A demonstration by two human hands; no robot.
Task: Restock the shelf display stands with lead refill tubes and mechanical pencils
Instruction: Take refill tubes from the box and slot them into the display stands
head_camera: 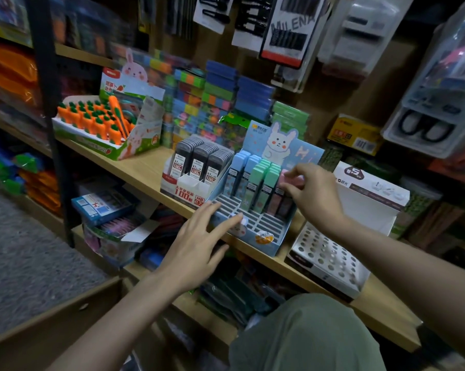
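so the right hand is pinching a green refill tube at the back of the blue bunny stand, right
Not quite: the head view shows the right hand pinching a pink refill tube, not a green one, at the back of the blue bunny stand.

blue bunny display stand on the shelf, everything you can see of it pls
The blue bunny display stand looks like printed cardboard, with a raised back card showing a white rabbit. Its top is a slotted grid: the back rows hold upright blue, green and pink lead refill tubes, the front rows are empty. It sits on the wooden shelf between a dark-tube stand and a white stand with round holes. The left hand rests on its front-left corner; the right hand pinches a pink tube.
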